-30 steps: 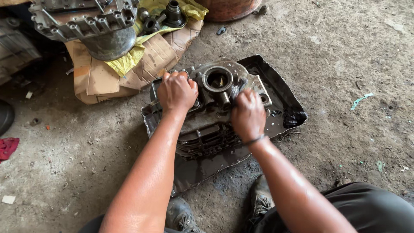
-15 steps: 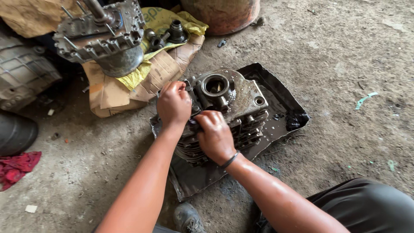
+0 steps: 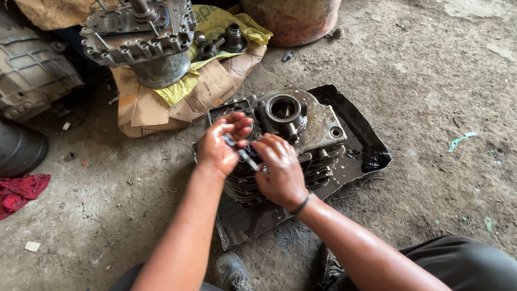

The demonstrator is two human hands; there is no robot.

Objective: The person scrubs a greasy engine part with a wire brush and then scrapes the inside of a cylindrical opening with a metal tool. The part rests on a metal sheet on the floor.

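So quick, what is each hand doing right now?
Left hand: closed on one end of a small metal part.
Right hand: fingers pinch the part's other end, over the oily engine block.

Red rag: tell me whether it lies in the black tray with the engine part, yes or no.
No: the red rag lies on the concrete floor at the far left, well apart from the black tray.
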